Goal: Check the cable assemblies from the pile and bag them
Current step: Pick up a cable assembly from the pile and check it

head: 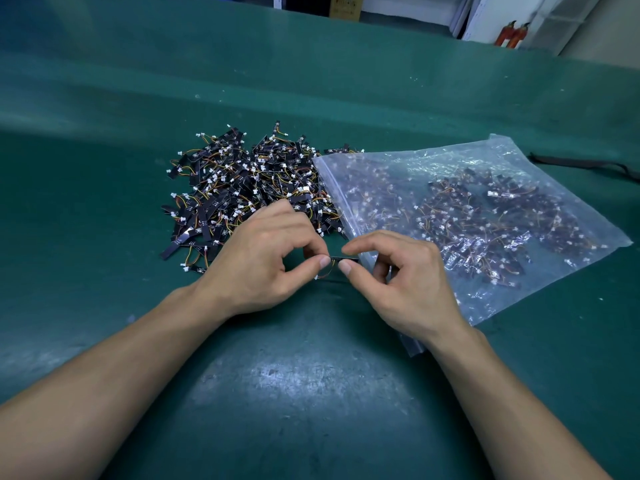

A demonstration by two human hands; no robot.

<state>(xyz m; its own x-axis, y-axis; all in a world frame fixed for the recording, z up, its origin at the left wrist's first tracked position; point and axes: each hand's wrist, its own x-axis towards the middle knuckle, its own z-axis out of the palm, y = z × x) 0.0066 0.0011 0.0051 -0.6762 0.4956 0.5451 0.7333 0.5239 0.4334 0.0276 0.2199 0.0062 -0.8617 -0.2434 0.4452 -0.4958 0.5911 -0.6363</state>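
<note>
A pile of cable assemblies [242, 181], black strips with thin orange and yellow wires and white plugs, lies on the green mat [294, 393]. To its right lies a clear zip bag [485, 209] holding many more of them. Between pile and bag, my left hand [263, 258] and my right hand [405, 278] pinch one cable assembly [341, 259] at its two ends, just above the mat. Its wire loop hangs below the strip. My right hand hovers over the bag's near left corner.
A black strap [588, 164] lies on the mat at the far right. Beyond the table's far edge stand a cardboard box [344, 6], white shelving [478, 15] and red fire extinguishers [512, 34].
</note>
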